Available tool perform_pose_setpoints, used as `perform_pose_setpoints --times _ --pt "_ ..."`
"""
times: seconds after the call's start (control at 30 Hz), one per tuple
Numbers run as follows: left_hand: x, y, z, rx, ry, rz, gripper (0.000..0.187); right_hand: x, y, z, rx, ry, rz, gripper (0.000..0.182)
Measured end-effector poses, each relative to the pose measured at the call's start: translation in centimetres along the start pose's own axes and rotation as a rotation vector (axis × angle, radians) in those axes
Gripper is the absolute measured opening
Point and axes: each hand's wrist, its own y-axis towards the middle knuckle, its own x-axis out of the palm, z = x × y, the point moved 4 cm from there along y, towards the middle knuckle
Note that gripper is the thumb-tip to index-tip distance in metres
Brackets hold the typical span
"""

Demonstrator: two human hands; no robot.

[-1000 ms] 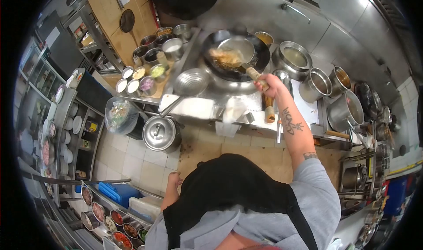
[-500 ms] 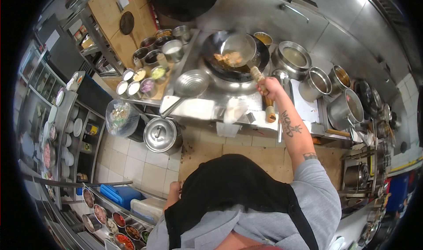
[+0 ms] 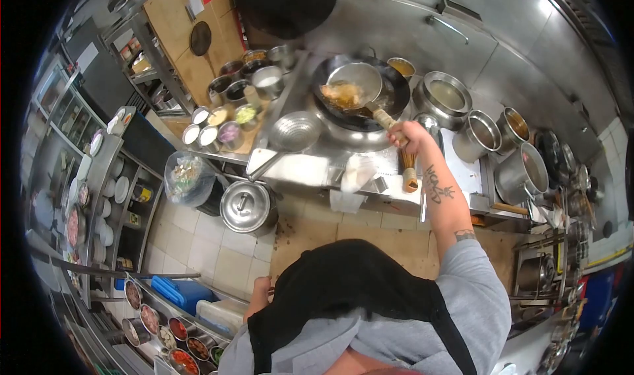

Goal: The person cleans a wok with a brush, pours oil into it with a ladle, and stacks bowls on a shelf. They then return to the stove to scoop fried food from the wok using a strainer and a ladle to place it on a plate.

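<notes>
My right hand [image 3: 408,136] grips the wrapped handle of a steel ladle [image 3: 356,81]. The ladle's bowl sits in the black wok [image 3: 395,91] on the burner and holds orange-brown food [image 3: 341,95]. My left hand [image 3: 260,289] hangs by my hip beside my black apron, away from the stove, fingers loosely curled with nothing in them.
Small seasoning bowls [image 3: 218,120] stand left of the wok, and an empty steel bowl [image 3: 295,130] sits in front of it. Steel pots [image 3: 485,134] line the counter to the right. A lidded pot [image 3: 246,206] and a bagged bin [image 3: 187,177] stand on the tiled floor. Ingredient tubs [image 3: 175,338] fill the near counter.
The ladle lifted with food in it, then dropped back lower and left in the wok. My right hand followed it. My left hand stayed by my hip.
</notes>
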Motion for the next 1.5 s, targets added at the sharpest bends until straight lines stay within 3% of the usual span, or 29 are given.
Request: perform_pose_setpoints --times 0.13,0.3,0.43,0.57,0.67,0.73,0.8,0.9,1.0,1.07,1.17,1.27,1.37,1.43,1.5 --pt "0.3 -3.8 1.7 0.104 0.175 -0.008 0.037 -0.9 1.1 -1.3 0.046 0.156 -0.071 0.021" --pt "0.5 -1.0 2.2 0.051 0.007 0.044 0.039 1.2 0.7 -1.0 -0.018 -0.042 -0.066 0.024" --pt "1.5 -3.6 3.5 0.075 0.07 0.055 0.04 -0.5 1.9 -1.3 0.104 0.376 -0.215 0.028" --pt "1.9 -5.9 4.3 0.1 0.119 0.025 0.041 0.4 2.6 -0.9 0.119 0.576 -0.258 0.028" --pt "1.3 -3.1 1.8 0.026 0.069 0.018 0.04 1.0 3.7 0.2 0.071 0.639 -0.24 0.026" --pt "0.9 -2.5 0.2 0.048 0.023 0.033 0.038 3.0 2.9 1.4 -0.029 0.473 -0.124 0.021" --pt "0.7 -1.9 -0.7 0.055 0.007 0.027 0.035 1.4 2.4 1.0 -0.009 0.484 -0.208 0.021" --pt "0.4 -1.5 -2.1 0.045 0.117 0.019 0.03 0.1 2.3 0.7 0.123 0.683 -0.266 0.021" --pt "0.3 -2.6 0.0 0.123 0.325 0.06 0.03 2.2 2.5 1.8 -0.024 0.372 -0.147 0.022" --pt "0.9 -3.6 1.1 0.183 0.364 0.067 0.031 1.2 3.2 1.6 -0.003 0.347 -0.109 0.029" --pt "1.7 -2.8 1.9 0.137 0.131 0.059 0.029 0.3 2.8 1.8 -0.007 0.337 -0.083 0.037" --pt "2.0 -1.2 1.9 0.219 0.17 -0.014 0.03 0.7 1.5 2.1 -0.018 0.313 -0.106 0.038" --pt "2.5 -1.7 2.3 0.177 0.117 -0.011 0.028 0.3 0.8 2.4 -0.025 0.238 -0.067 0.034" --pt "2.2 -0.7 1.9 0.25 0.335 -0.105 0.027 0.3 0.3 2.7 -0.038 0.288 -0.091 0.03" --pt "2.0 0.1 1.8 0.245 0.361 -0.132 0.026 1.0 -0.3 1.9 -0.081 0.314 -0.125 0.026"
